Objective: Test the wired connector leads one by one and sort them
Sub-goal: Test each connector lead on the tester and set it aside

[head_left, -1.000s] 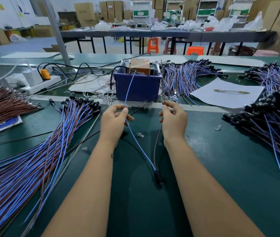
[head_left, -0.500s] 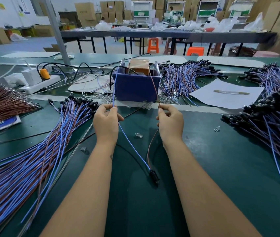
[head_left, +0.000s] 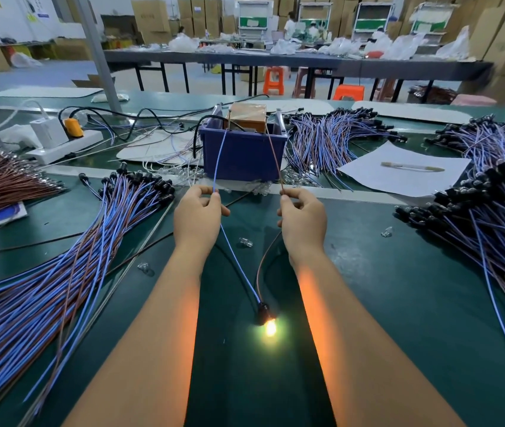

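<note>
My left hand pinches the blue wire of one lead, and its free end reaches up to the left metal post of the blue test box. My right hand pinches the same lead's brown wire, whose end touches the right post. Both wires run down between my forearms to a black connector lying on the green table. The bulb at the connector's tip glows orange.
A long bundle of blue and brown leads lies at the left, another pile at the right, a third behind the box. Brown wires, a white power strip and a paper sheet with a pen sit further back.
Both hands have lifted the wire ends onto the box's posts, and the bulb at the connector, dark before, now glows.
</note>
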